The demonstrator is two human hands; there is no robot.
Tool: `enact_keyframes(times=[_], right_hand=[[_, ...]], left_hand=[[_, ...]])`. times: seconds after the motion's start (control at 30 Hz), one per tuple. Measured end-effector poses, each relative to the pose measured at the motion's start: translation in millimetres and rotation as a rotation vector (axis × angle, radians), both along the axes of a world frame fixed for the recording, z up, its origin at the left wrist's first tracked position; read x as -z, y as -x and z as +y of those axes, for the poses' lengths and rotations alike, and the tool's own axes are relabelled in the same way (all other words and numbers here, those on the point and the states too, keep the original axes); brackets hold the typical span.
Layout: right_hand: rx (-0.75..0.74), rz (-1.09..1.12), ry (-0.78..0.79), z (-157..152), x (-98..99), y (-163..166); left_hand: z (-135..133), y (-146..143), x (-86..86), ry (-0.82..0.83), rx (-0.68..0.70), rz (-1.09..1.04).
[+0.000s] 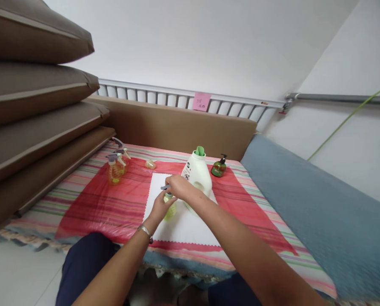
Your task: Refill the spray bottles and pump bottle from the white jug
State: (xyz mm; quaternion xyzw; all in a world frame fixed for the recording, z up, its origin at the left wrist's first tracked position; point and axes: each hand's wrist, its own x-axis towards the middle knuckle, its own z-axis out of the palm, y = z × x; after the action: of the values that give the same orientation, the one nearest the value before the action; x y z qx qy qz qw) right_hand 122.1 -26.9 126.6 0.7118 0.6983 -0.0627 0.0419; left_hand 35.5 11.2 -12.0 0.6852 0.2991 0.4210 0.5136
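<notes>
Yellow bottle (pixel 170 212) | left hand (pixel 161 206) around it | right hand (pixel 177 187) curled over sprayer (pixel 164 187)

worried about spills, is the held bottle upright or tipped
Upright: the small bottle, held by the left hand, has its neck uppermost.

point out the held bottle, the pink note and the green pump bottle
Held bottle (pixel 170 211), head view, on its lower body
Pink note (pixel 201 101), head view, on its middle
Green pump bottle (pixel 218 168), head view, on its body

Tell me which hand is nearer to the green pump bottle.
Right. The right hand, at the gray top of the small bottle, is left of the pump bottle, with the white jug between; the left hand, at the small bottle's neck, is farther left.
</notes>
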Motion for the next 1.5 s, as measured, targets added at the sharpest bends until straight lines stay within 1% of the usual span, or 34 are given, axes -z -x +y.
enact_keyframes(times=[0.33, 0.6, 0.8, 0.9, 1.07, 1.2, 1.37, 1.5], right_hand=[[0.078, 0.070, 0.013, -3.3, 0.8, -6.9], [0.095, 0.043, 0.017, -2.2, -0.9, 4.4], [0.118, 0.044, 0.006, -5.3, -0.1, 0.4], [0.113, 0.046, -0.009, -6.3, 1.9, -1.4], [0.107, 0.034, -0.001, -5.0, 4.0, -0.9], [0.095, 0.018, 0.004, -7.4, 1.5, 1.7], [0.072, 0.008, -0.021, -13.8, -5.0, 4.7], [0.069, 0.010, -0.011, -13.8, -8.2, 3.4]], left_hand=[[-2.2, 2.7, 0.1, 0.012, 0.036, 0.006], [-1.3, 4.0, -3.5, 0.004, 0.021, 0.000], [-3.8, 5.0, -5.4, -0.009, 0.035, -0.005], [-4.7, 7.0, -7.4, -0.034, 0.008, -0.032], [-2.4, 6.2, -10.3, -0.069, -0.087, -0.062], [1.1, 3.7, -8.3, -0.095, -0.109, -0.069], [5.5, 5.4, -3.2, -0.111, -0.048, -0.084], [8.2, 8.9, -5.9, -0.109, 0.033, -0.085]])
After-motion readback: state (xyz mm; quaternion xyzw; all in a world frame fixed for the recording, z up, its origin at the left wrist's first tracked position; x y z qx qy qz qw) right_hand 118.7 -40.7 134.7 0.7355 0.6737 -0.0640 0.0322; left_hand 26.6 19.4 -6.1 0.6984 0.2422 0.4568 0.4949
